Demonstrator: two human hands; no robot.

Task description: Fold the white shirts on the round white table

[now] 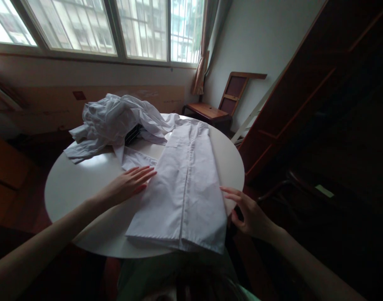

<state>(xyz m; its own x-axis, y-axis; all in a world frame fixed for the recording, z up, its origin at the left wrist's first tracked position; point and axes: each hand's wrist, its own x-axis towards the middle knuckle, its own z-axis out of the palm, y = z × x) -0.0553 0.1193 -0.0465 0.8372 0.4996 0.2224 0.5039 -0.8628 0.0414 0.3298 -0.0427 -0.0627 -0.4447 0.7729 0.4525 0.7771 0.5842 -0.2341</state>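
White garment [202, 192]: laid flat along the round white table [68, 184], from one o'clock to five.
Left hand [133, 182]: open, fingers outstretched nearly flat, fingertips touching the garment's nine o'clock edge.
Right hand [249, 211]: partly open, fingers loosely bent, thumb apart, fingertips at the garment's three o'clock edge.
Crumpled white cloth [109, 113]: heaped near the table's eleven o'clock rim.

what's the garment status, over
Left hand and right hand open, at either edge of white garment. Garment laid out on table. Crumpled white cloth heaped beyond left hand.
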